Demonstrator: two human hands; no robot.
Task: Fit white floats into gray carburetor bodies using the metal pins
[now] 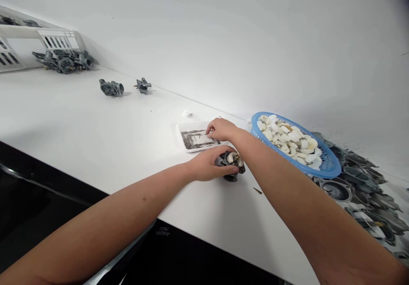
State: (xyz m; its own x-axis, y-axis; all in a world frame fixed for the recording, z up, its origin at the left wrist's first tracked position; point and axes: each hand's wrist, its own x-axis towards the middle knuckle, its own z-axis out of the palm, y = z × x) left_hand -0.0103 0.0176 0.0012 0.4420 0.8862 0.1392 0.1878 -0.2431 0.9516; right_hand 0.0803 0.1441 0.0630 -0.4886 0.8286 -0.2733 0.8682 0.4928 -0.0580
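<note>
My left hand (209,164) is wrapped round a grey metal carburetor (230,177), holding it just above or on the white table. A pale two-lobed float (235,157) shows on top of that carburetor, partly behind my fingers. Over the right end of a shallow white tray (179,136) is my right hand (222,128), thumb and fingertips pinched together. Thin metal pins (189,141) lie scattered in the tray. Whether a pin is between my right fingertips is too small to see. A small brass-coloured piece (257,190) lies right of the carburetor.
A blue basket (332,165) heaped with white floats (292,138) stands at right, beside piled carburetor parts (361,182). Two carburetors, one larger (111,88) and one smaller (142,85), sit farther back left. More carburetors (65,61) lie by a white slotted crate (25,46).
</note>
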